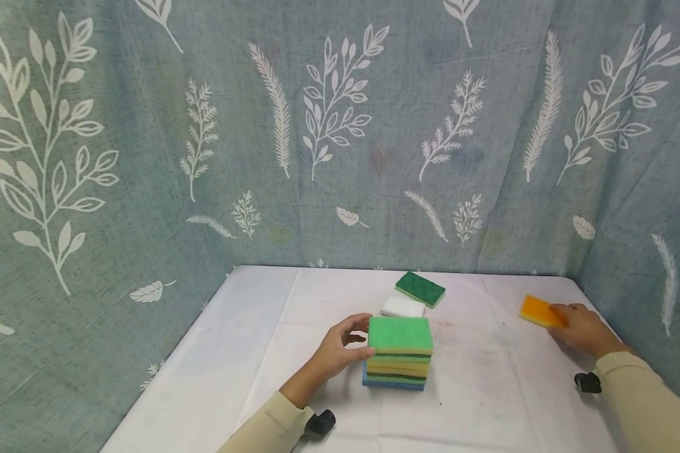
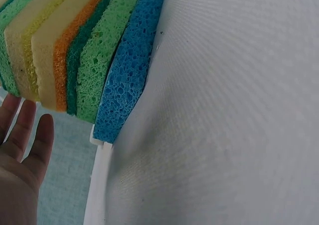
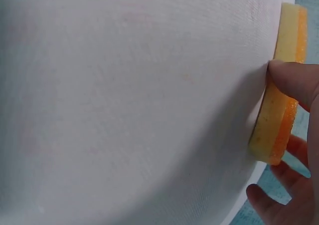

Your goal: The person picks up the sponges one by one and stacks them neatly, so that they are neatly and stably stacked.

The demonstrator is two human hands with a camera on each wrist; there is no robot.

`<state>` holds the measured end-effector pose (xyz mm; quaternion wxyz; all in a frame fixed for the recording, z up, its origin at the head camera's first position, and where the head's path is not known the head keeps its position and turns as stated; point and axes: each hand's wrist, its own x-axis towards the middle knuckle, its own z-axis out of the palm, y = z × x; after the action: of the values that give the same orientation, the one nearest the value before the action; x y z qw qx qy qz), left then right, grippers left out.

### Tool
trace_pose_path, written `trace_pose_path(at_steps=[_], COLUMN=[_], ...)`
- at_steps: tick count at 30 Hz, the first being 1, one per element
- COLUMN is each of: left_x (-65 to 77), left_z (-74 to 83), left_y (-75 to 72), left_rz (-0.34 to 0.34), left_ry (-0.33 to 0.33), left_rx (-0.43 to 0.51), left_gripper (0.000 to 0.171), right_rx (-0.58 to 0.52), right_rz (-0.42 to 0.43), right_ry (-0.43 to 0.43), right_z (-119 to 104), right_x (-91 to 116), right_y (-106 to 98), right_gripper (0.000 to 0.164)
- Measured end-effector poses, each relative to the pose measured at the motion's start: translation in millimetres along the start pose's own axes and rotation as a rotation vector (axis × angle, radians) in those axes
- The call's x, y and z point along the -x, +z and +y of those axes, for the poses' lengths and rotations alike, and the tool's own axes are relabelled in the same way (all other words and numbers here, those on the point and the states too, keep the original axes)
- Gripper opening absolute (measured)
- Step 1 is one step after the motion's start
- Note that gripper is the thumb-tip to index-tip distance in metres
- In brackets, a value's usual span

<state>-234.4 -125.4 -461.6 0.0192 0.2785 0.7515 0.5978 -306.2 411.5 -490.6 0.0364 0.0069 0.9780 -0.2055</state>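
Observation:
A stack of sponges stands on the white-covered table, with a bright green one on top and a blue sponge at the bottom. Beside its left side is my left hand, its thumb at the front corner and its fingers spread. The left wrist view shows those fingers extended, their tips close to the layers. Far to the right, my right hand pinches an orange and yellow sponge. In the right wrist view the thumb presses the sponge's yellow edge, and the other fingers are partly hidden behind it.
Behind the stack lie a white sponge and a dark green scouring sponge. Grey-green leaf-patterned cloth hangs around the back and sides of the table. Black devices show at both wrists.

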Motion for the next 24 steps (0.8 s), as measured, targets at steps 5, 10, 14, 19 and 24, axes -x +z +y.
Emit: trace_pose_path(at_steps=[5, 10, 14, 19, 24], left_x=[-0.6, -0.5, -0.3, -0.3, 0.4], left_z=[-0.7, 0.8, 2.5, 3.2, 3.2], left_y=[0.6, -0.2, -0.9, -0.3, 1.0], left_rz=[0.004, 0.002, 0.004, 0.005, 0.003], left_ry=[-0.007, 0.001, 0.003, -0.010, -0.017], left_rx=[-0.001, -0.004, -0.005, -0.003, -0.008], left_gripper=[0.061, 0.061, 0.061, 0.062, 0.062], right_rx=[0.013, -0.005, -0.020, -0.035, -0.020], right_rz=[0.063, 0.113, 0.127, 0.117, 0.116], right_ry=[-0.022, -0.032, -0.033, -0.034, -0.055], right_z=[6, 6, 2, 2, 4], right_x=[-2, 4, 9, 12, 15], right_y=[2, 1, 0, 3, 5], right_gripper=[0.075, 0.075, 0.076, 0.079, 0.079])
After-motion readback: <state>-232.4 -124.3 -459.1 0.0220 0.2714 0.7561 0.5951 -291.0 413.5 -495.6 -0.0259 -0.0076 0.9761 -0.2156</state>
